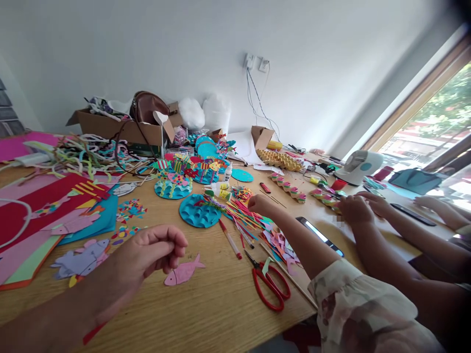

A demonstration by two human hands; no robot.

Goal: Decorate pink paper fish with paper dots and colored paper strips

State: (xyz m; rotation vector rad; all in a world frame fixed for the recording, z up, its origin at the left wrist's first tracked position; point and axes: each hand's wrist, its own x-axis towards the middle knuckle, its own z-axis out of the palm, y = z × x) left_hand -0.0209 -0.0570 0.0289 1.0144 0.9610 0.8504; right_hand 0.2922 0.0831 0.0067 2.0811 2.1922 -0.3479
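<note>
My left hand (158,250) hovers half curled above the table, its thumb and fingertips slightly apart, with nothing visible in it. Just beside its fingertips, a pink paper fish (184,272) with a drawn eye lies flat. My right hand (260,204) reaches out from a floral sleeve, its fingers pinched beside a pile of small colored strips (242,193); what they hold is hidden. Between my hands lie a blue scalloped disc (198,212), a red-capped pen (230,240) and long thin paper strips (241,215). Red-handled scissors (270,284) rest near the front edge.
Colored paper sheets (22,215) and purple paper fish (83,257) lie at left. Decorated blue discs (172,189) and glue bottles (221,191) stand farther back. At right are a phone (320,238), a wooden stick (290,277) and another person's hands (355,211).
</note>
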